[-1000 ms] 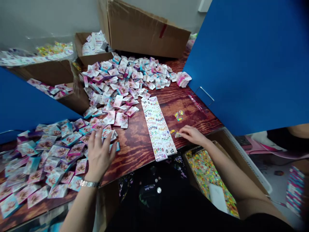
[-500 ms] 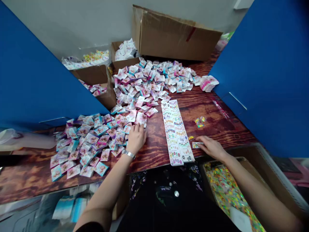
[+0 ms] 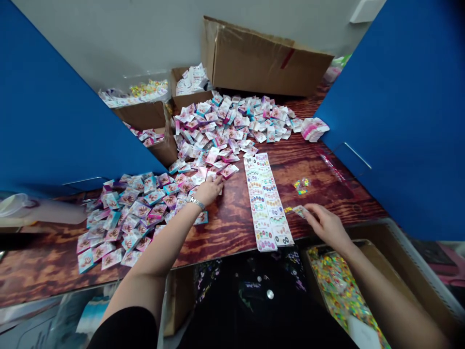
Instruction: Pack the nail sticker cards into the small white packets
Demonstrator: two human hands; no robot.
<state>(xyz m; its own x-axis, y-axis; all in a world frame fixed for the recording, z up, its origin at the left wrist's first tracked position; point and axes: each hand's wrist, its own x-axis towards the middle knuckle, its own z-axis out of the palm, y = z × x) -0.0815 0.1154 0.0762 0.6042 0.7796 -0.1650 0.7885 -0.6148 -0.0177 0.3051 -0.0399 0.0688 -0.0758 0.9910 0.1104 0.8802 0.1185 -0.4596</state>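
Note:
My left hand [image 3: 209,191] lies over a small printed box [image 3: 211,175] at the right edge of a pile of similar boxes. Its fingers are apart on the box, which they partly cover. One loose box [image 3: 201,218] lies just below that wrist. My right hand [image 3: 327,225], at the table's front edge, pinches a small printed card [image 3: 300,211] between thumb and fingers. Between my hands lie two long strips of printed stickers [image 3: 263,203], side by side. A few yellow bits [image 3: 288,210] sit beside the card, and a small clear packet with colourful contents [image 3: 301,185] lies farther back.
Many small boxes [image 3: 232,121] are heaped at the back of the wooden table. Behind them stand cartons [image 3: 269,63]. Blue panels [image 3: 392,121] close in both sides. Below my right arm is a tray of colourful packets [image 3: 339,278]. A translucent jug [image 3: 54,211] lies at left.
My left hand has shifted right and away from me, over the box, uncovering another box below its wrist. My right hand has lifted and tilted the card slightly. The view has shifted a little.

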